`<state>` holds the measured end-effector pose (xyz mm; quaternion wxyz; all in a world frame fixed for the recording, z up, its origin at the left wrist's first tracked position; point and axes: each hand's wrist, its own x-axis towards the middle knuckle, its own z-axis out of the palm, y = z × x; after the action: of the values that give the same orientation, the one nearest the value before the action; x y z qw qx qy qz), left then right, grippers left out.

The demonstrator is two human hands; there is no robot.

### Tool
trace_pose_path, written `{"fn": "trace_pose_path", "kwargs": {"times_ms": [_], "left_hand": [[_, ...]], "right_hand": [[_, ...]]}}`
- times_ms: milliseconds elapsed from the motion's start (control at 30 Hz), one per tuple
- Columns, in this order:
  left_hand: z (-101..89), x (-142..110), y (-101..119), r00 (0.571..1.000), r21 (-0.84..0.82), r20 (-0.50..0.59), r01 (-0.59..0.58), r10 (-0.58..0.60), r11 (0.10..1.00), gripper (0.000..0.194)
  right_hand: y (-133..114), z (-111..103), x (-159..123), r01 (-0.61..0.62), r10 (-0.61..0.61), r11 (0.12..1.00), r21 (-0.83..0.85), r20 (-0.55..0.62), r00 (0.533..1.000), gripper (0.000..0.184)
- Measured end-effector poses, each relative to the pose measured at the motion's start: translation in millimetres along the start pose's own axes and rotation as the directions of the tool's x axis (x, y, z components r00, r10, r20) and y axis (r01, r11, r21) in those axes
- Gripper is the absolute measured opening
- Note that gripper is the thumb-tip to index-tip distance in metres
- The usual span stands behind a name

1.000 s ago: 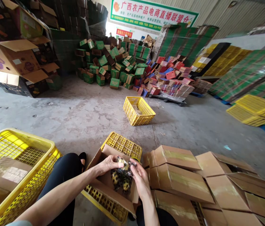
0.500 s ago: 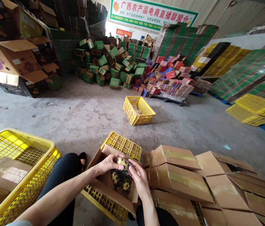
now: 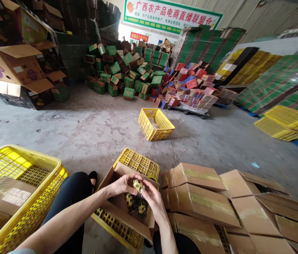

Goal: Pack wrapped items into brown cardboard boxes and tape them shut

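The fingers (image 3: 131,179) of the left hand (image 3: 121,184) curl over the top of a yellow, dark-speckled round fruit (image 3: 137,185), and the right hand (image 3: 154,203) closes on it from the other side, so both hands are grasping the same fruit, held just above an open cardboard box (image 3: 127,208). Below it, inside the box, more of the speckled fruit (image 3: 135,206) lie bunched together (whether they are bagged in clear film is hard to tell). The box sits on an upturned yellow crate (image 3: 138,163), between the person's dark-clad knees (image 3: 72,192). To the right of the box, touching or nearly so, lie several taped cardboard cartons (image 3: 199,190) in a loose heap. To the left stands a large yellow crate (image 3: 40,183) holding a flat piece of cardboard. Farther out on the concrete floor (image 3: 85,127) sits a small yellow basket (image 3: 156,124), well apart from the hands, and beyond it a jumbled pile of green boxes (image 3: 127,74) and red boxes (image 3: 191,88) under a green-bordered banner (image 3: 171,16).
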<state>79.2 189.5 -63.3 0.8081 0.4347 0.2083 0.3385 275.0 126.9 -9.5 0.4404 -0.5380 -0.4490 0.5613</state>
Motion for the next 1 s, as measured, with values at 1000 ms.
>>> {"fn": "trace_pose_path", "kwargs": {"times_ms": [1000], "left_hand": [[3.1, -5, 2, 0.997, 0.031, -0.024, 0.071, -0.071, 0.997, 0.080]], "right_hand": [[45, -14, 11, 0.281, -0.326, 0.846, -0.453, -0.022, 0.945, 0.068]]}}
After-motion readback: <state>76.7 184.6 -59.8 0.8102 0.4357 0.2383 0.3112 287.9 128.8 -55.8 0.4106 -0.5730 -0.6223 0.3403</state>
